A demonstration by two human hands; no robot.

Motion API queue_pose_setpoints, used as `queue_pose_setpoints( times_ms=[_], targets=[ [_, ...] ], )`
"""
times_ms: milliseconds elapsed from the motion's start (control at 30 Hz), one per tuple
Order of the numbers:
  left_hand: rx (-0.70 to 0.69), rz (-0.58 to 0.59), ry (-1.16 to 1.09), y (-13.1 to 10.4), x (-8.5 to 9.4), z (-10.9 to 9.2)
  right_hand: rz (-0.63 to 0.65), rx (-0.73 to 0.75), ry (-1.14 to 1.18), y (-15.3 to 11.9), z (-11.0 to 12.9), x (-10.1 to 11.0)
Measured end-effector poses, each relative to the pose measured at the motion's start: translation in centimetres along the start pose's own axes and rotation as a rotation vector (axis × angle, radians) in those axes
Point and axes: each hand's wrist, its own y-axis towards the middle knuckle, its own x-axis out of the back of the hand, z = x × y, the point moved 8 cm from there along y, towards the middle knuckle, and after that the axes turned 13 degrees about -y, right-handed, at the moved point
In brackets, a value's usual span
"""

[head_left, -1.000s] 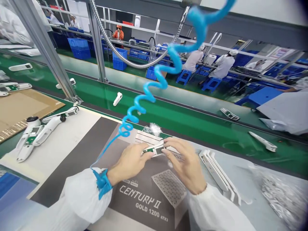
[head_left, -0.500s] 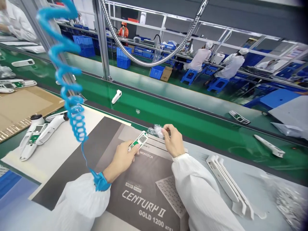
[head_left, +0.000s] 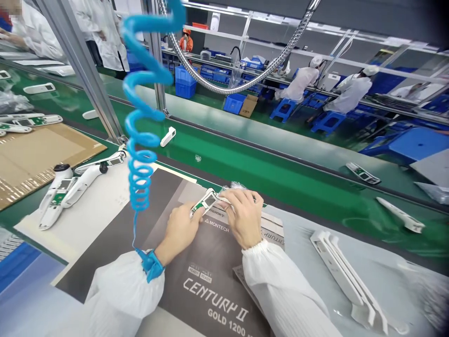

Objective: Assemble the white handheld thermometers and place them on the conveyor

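Note:
My left hand (head_left: 182, 229) is closed around a white handheld device housing (head_left: 205, 202) with a green circuit board and a small screen exposed. Its upper end points away from me. My right hand (head_left: 243, 215) is at that upper end, fingers bent and pinched together; what they hold is too small and hidden to make out. Crumpled clear plastic (head_left: 236, 185) shows just behind the right fingers. Under both hands lies a dark printed cardboard sheet (head_left: 206, 252). A blue wrist strap (head_left: 152, 266) with a coiled blue cord is on my left wrist.
Partly assembled white devices (head_left: 56, 201) lie at left beside a brown cardboard sheet (head_left: 42, 154). White housing shells (head_left: 345, 276) are stacked at right. Beyond runs a green conveyor belt (head_left: 238, 164) carrying several parts. The coiled cord (head_left: 142, 140) hangs ahead; co-workers are in the background.
My right hand has moved left from the clear plastic to the upper end of the device housing. My left hand still holds the housing. The camera view has shifted slightly left.

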Motion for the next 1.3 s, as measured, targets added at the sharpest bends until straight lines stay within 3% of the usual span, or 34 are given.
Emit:
queue_pose_setpoints(
  times_ms=[167, 267, 367, 467, 533, 633, 800, 867, 1033, 1167, 1300],
  targets=[
    [-0.04, 0.035, -0.014, -0.7, -0.1, -0.2, -0.011, 0.119, -0.041, 1.0, 1.6, -0.8],
    [0.001, -0.055, 0.018, -0.1, 0.8, 0.6, 0.031, 0.161, 0.004, 0.8, 1.8, -0.6],
    [0.066, -0.171, 0.03, 0.7, 2.5, 1.7, 0.132, -0.037, 0.014, 0.9, -2.0, -1.9],
    [0.07, -0.15, -0.051, 0.7, 3.0, 1.8, 0.229, -0.373, -0.135, 0.4, -8.2, -4.0],
    [0.081, -0.105, -0.148, 0.1, 3.1, 1.8, 0.245, -0.463, -0.221, -0.6, -10.9, -4.3],
    [0.136, -0.029, -0.255, -0.9, 3.2, 2.0, 0.237, -0.465, -0.321, -3.1, -13.3, -2.0],
    [0.231, 0.034, -0.309, -1.9, 3.4, 2.6, 0.24, -0.581, -0.6, -10.2, -17.8, 5.7],
    [0.237, 0.057, -0.323, -2.2, 3.1, 2.4, 0.276, -0.616, -0.676, -12.9, -19.1, 7.4],
    [0.234, 0.111, -0.318, -3.2, 1.9, 1.1, 0.404, -0.572, -0.674, -16.6, -18.5, 6.8],
    [0.245, 0.165, -0.337, -4.2, 0.8, 0.3, 0.453, -0.608, -0.629, -17.0, -18.3, 5.6],
    [0.259, 0.284, -0.403, -5.1, -0.6, -0.3, 0.477, -0.712, -0.582, -16.3, -20.4, 5.2]
  ],
)
